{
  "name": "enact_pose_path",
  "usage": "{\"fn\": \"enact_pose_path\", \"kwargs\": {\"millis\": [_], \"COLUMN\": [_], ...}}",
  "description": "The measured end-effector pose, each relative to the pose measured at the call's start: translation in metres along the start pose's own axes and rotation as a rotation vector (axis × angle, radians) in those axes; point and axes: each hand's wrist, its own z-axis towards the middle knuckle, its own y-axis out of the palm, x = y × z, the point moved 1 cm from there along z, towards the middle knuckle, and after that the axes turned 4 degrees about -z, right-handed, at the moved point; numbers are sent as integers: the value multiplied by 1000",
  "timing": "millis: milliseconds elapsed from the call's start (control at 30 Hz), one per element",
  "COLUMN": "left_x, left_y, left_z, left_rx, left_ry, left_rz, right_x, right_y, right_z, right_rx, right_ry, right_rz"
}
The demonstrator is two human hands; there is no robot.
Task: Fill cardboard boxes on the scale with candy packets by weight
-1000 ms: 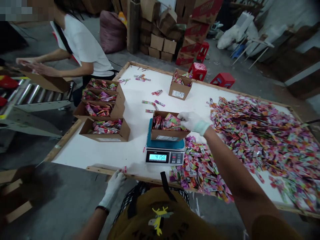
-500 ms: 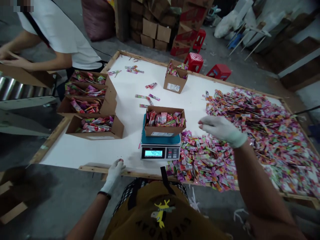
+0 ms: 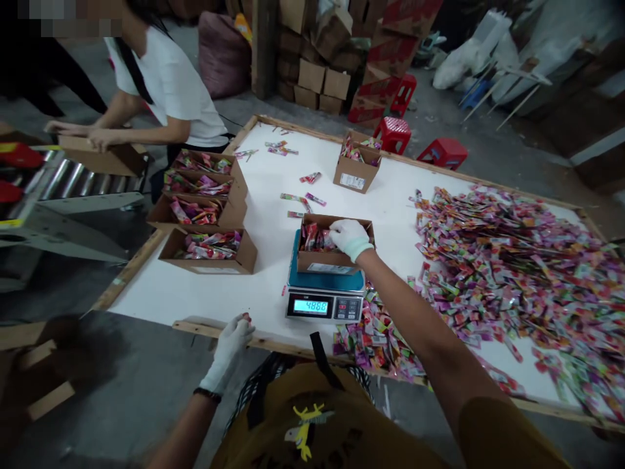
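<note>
My right hand, in a white glove, reaches into the open carton of wrapped sticks; its fingers are bent down and what they grip is hidden. Under that carton sits a scale with a teal plate and a lit display. My left hand, also gloved, rests at the table's near edge left of the scale, fingers curled, with nothing clear to see in them.
Filled cartons stand on the left, another at the back. A large heap of wrapped sticks covers the right side. A person in white handles a carton at a roller conveyor. Red stools stand behind.
My right hand has moved left from beside the heap into the carton on the scale. The display reading has changed. The view has shifted, and the left hand stays near the edge.
</note>
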Motion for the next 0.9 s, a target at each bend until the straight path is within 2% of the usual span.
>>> {"fn": "enact_pose_path", "kwargs": {"millis": [67, 133, 300, 400, 467, 533, 600, 667, 700, 733, 800, 900], "left_x": [19, 45, 130, 176, 200, 216, 224, 225, 224, 224, 225, 233], "left_y": [12, 31, 90, 118, 132, 147, 166, 188, 198, 208, 222, 227], "left_z": [2, 6, 18, 15, 1, -26, -62, -98, -112, -122, -129, -114], "left_rx": [-43, -105, -233, -230, -188, -213, -398, -629, -700, -721, -672, -541], "left_ry": [56, 136, 389, 532, 638, 791, 923, 1019, 1056, 1102, 1192, 1279], "left_rz": [13, 17, 39, 60, 73, 129, 249, 414, 491, 564, 688, 859], "right_x": [9, 22, 64, 92, 107, 114, 109, 93, 83, 73, 58, 56], "right_y": [-8, -22, -80, -114, -127, -130, -125, -113, -106, -99, -88, -85], "right_z": [-11, -25, -78, -120, -145, -162, -167, -160, -153, -146, -134, -129], "right_rx": [57, 155, 419, 579, 641, 654, 645, 626, 615, 602, 565, 547], "right_ry": [-29, -27, 58, 117, 170, 212, 213, 170, 140, 111, 63, 41], "right_rz": [36, 163, 745, 809, 783, 758, 750, 753, 755, 752, 720, 577]}}
